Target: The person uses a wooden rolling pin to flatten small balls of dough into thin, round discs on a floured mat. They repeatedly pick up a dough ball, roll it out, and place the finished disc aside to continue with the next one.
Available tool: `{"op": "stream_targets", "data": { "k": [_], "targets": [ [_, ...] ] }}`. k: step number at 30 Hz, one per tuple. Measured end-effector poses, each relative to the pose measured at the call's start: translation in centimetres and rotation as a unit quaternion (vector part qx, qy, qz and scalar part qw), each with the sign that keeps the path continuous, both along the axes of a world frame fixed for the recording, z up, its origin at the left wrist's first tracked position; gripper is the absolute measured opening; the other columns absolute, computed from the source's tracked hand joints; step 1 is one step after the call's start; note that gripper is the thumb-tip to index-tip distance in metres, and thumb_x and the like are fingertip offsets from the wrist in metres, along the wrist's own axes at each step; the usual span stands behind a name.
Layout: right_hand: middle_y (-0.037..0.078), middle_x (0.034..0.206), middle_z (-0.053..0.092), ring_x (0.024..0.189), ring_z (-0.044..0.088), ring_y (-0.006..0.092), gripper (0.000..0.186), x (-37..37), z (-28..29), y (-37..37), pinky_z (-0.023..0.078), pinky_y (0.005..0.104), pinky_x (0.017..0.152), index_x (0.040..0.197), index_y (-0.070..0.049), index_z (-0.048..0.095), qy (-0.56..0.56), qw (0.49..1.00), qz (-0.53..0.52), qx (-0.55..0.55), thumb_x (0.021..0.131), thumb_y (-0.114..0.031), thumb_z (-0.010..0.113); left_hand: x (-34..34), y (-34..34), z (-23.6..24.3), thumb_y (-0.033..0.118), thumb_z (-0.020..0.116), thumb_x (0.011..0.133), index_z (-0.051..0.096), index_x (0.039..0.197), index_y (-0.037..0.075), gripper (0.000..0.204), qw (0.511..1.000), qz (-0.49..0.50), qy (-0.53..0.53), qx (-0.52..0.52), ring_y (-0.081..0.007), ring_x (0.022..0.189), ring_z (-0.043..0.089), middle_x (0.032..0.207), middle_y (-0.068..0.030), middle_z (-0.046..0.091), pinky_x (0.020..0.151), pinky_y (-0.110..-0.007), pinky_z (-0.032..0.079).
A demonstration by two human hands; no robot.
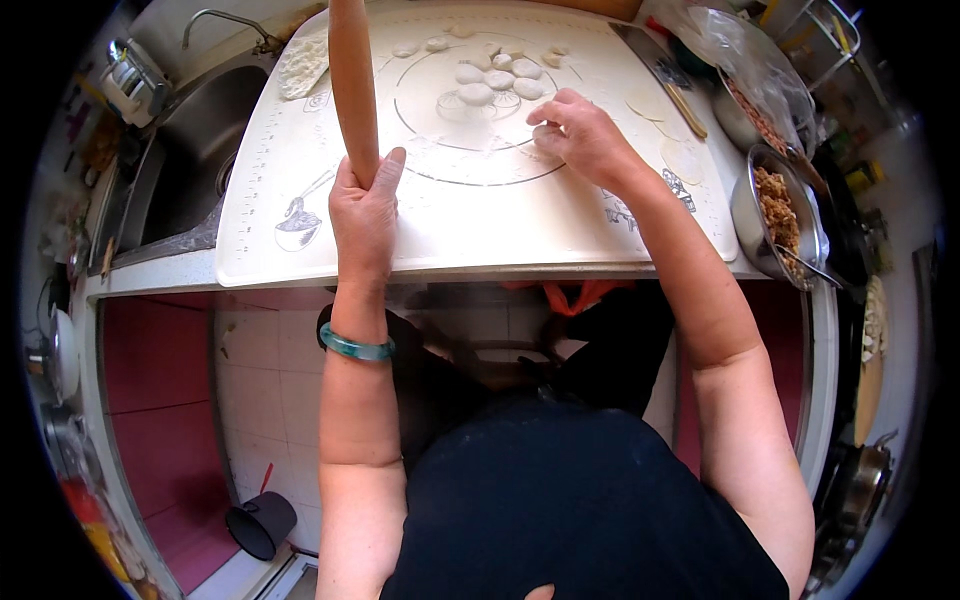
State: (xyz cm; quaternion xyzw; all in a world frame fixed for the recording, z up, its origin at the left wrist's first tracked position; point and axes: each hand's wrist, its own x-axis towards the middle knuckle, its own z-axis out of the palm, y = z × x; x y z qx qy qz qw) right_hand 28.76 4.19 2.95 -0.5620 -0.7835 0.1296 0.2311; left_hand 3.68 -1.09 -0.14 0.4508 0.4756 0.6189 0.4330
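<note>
My left hand (365, 205) is wrapped around the lower end of a wooden rolling pin (352, 85), which points up and away from me over the white pastry mat (440, 225). At the right of the mat's printed circle, my right hand (585, 140) has its fingers curled around a small floured dough piece (547, 138), partly covered by the fingers. Beyond it, several dough pieces (500, 80) are grouped on the mat. Thin rolled wrappers (682, 160) lie to the right of my right hand. A larger dough lump (303, 66) rests at the far left.
A knife (685, 108) lies along the mat's right side. Next to it stand a metal bowl of brown filling (778, 205) and a bowl (750, 112) partly covered with plastic. On the left is a sink (190, 150) with a faucet (235, 20). A dark bucket (262, 525) stands below the counter.
</note>
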Motion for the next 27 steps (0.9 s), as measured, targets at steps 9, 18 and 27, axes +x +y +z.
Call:
{"op": "stream_targets", "data": {
  "k": [9,18,27],
  "targets": [
    [0.012,0.121,0.061,0.111,0.059,0.0248,0.029,2.6,-0.4,-4.4,0.045,0.0298,0.097,0.117,-0.001,0.063,0.109,0.994,0.015,-0.017,0.088,-0.006,0.062,-0.1,0.0,-0.4,0.021,0.064,0.094,0.054,0.092,0.008,0.016,0.999,-0.012,-0.038,-0.001,-0.001,0.044,0.03,0.059,0.0083,0.038,0.038,-0.018,0.024],
    [0.014,0.129,0.059,0.117,0.057,0.0303,0.037,1.8,-2.4,-8.1,0.045,0.0357,0.101,0.123,-0.005,0.061,-0.061,0.988,0.093,0.109,0.087,-0.009,0.063,0.1,-0.2,-0.2,0.021,0.064,0.094,0.054,0.093,0.008,0.016,1.0,-0.005,-0.024,-0.009,-0.0007,0.044,0.03,0.058,0.0088,0.038,0.038,-0.018,0.024],
    [0.013,0.118,0.064,0.109,0.06,0.0289,0.022,1.9,-2.0,-7.5,0.05,0.0334,0.091,0.108,-0.007,0.069,0.026,0.994,0.085,0.069,0.087,-0.013,0.068,0.2,-0.2,-0.3,0.022,0.068,0.092,0.056,0.089,0.006,0.02,1.0,-0.025,-0.006,-0.004,-0.001,0.054,0.032,0.064,0.0075,0.041,0.047,-0.018,0.025]
  ]
}}
